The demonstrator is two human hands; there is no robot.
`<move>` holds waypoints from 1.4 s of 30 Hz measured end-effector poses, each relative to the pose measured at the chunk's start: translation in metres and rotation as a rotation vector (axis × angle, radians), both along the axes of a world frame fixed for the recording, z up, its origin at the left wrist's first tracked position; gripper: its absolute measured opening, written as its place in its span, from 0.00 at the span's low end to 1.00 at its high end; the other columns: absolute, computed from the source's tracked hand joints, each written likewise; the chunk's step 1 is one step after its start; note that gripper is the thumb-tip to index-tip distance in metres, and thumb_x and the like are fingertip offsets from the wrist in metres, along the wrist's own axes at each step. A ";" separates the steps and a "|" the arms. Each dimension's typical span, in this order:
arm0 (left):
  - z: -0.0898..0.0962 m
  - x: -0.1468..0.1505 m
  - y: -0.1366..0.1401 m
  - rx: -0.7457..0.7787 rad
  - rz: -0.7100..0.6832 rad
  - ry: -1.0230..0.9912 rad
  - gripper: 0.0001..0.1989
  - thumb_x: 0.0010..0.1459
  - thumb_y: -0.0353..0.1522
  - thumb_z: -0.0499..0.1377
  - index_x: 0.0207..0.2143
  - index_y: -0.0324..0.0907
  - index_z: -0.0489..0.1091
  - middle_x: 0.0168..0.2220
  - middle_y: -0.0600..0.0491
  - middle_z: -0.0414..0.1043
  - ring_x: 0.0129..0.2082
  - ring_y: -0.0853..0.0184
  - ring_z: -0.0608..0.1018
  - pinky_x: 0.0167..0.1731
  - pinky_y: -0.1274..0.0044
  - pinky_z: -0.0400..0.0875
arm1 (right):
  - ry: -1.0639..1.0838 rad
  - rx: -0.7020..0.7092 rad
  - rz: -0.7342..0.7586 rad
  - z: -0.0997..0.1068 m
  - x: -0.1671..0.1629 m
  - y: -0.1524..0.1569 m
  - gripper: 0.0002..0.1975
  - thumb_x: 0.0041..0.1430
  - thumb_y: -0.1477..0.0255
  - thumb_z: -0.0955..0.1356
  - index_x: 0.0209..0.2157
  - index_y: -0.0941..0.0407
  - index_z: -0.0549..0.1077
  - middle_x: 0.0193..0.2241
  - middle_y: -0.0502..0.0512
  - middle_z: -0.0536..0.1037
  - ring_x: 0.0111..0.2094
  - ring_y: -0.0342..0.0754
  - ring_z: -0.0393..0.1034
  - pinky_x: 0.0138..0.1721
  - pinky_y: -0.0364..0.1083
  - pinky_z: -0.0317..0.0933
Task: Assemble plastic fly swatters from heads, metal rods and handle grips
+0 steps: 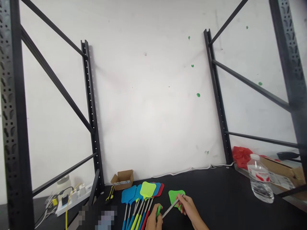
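My left hand (154, 219) is closed around a green piece (158, 210) that looks like a fly swatter handle. A bare metal rod (169, 210) slants up from it to my right hand (189, 208), whose fingers pinch the rod near its upper end. Behind the rod is a green fly swatter head (173, 195), partly covered by my right fingers; I cannot tell whether the two are joined. To the left lies a row of several fly swatters with blue (128, 195), yellow-green (147, 189) and red (161, 189) heads, their metal shafts and coloured handles pointing towards me.
A small open cardboard box (122, 180) stands at the back left, beside a black-and-yellow tool (109, 195). A water bottle (260, 179), a red plastic bag (241, 156) and a larger carton (283, 171) are on the right. Black rack posts (92, 111) frame the black tabletop (216, 185).
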State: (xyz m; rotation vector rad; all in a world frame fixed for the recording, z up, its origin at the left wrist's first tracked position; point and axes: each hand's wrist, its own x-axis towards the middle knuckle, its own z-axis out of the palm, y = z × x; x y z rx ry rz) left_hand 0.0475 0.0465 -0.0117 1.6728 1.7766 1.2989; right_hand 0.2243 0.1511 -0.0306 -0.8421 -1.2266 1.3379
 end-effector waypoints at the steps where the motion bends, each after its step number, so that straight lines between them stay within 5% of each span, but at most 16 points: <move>1: 0.004 0.000 -0.003 0.008 -0.006 0.012 0.19 0.62 0.44 0.49 0.45 0.43 0.70 0.31 0.51 0.73 0.33 0.63 0.76 0.36 0.77 0.68 | 0.046 -0.006 -0.005 -0.001 0.003 -0.001 0.28 0.44 0.46 0.70 0.26 0.60 0.73 0.17 0.53 0.73 0.12 0.39 0.60 0.13 0.38 0.44; 3: 0.013 0.001 -0.009 0.015 -0.012 0.047 0.18 0.63 0.43 0.46 0.42 0.44 0.70 0.34 0.51 0.73 0.37 0.63 0.75 0.37 0.78 0.67 | 0.176 -0.033 -0.040 -0.002 0.010 -0.004 0.25 0.44 0.49 0.71 0.26 0.59 0.72 0.17 0.51 0.72 0.13 0.39 0.61 0.14 0.38 0.48; 7: 0.026 0.008 -0.021 -0.006 -0.048 0.148 0.21 0.65 0.45 0.43 0.30 0.43 0.66 0.27 0.55 0.68 0.28 0.67 0.72 0.28 0.80 0.61 | 0.446 -0.107 -0.175 -0.001 0.023 -0.010 0.20 0.43 0.55 0.74 0.29 0.57 0.73 0.18 0.49 0.71 0.18 0.42 0.64 0.20 0.41 0.59; 12: 0.027 0.016 -0.028 0.009 -0.057 0.345 0.25 0.65 0.48 0.43 0.24 0.42 0.64 0.22 0.56 0.65 0.24 0.69 0.70 0.24 0.79 0.52 | 0.320 -0.073 -0.090 0.003 0.023 -0.019 0.19 0.48 0.56 0.73 0.27 0.58 0.72 0.18 0.50 0.71 0.19 0.42 0.63 0.19 0.41 0.56; 23: 0.031 0.014 -0.029 0.016 -0.085 0.269 0.20 0.66 0.44 0.45 0.42 0.48 0.74 0.33 0.55 0.77 0.33 0.66 0.76 0.31 0.81 0.61 | 0.259 -0.065 -0.084 0.000 0.023 -0.018 0.19 0.50 0.54 0.71 0.28 0.57 0.72 0.19 0.49 0.71 0.19 0.43 0.64 0.21 0.42 0.56; 42: 0.030 0.015 -0.031 -0.018 -0.142 0.354 0.19 0.64 0.45 0.47 0.45 0.50 0.75 0.43 0.54 0.78 0.41 0.63 0.77 0.36 0.80 0.65 | -0.052 0.135 -0.061 0.007 0.020 -0.028 0.23 0.55 0.50 0.67 0.25 0.58 0.72 0.18 0.51 0.71 0.19 0.43 0.64 0.21 0.42 0.56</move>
